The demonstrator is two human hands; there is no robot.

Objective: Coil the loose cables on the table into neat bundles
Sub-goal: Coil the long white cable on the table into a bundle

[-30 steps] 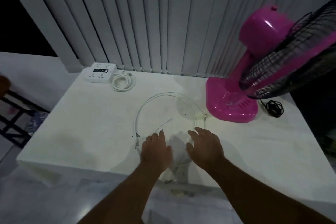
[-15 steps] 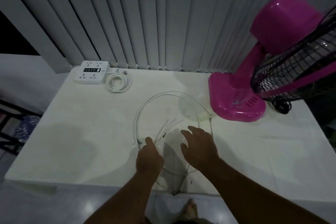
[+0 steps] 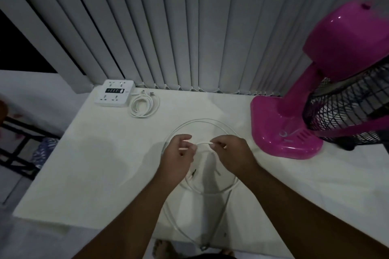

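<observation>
our left hand (image 3: 177, 153) pinches the white cable (image 3: 203, 143); our right hand (image 3: 231, 152) pinches it too | cable spans between hands; loops on table (image 3: 101, 174)

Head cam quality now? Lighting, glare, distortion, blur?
Head view: dim overall, bluish cast; specular glare on the pink fan; fisheye bends the blinds and table edge; left hand and right hand slightly soft, yet the white cable they pinch reads clearly.

One head-worn camera looks forward and down, close over the table (image 3: 101, 174)
</observation>
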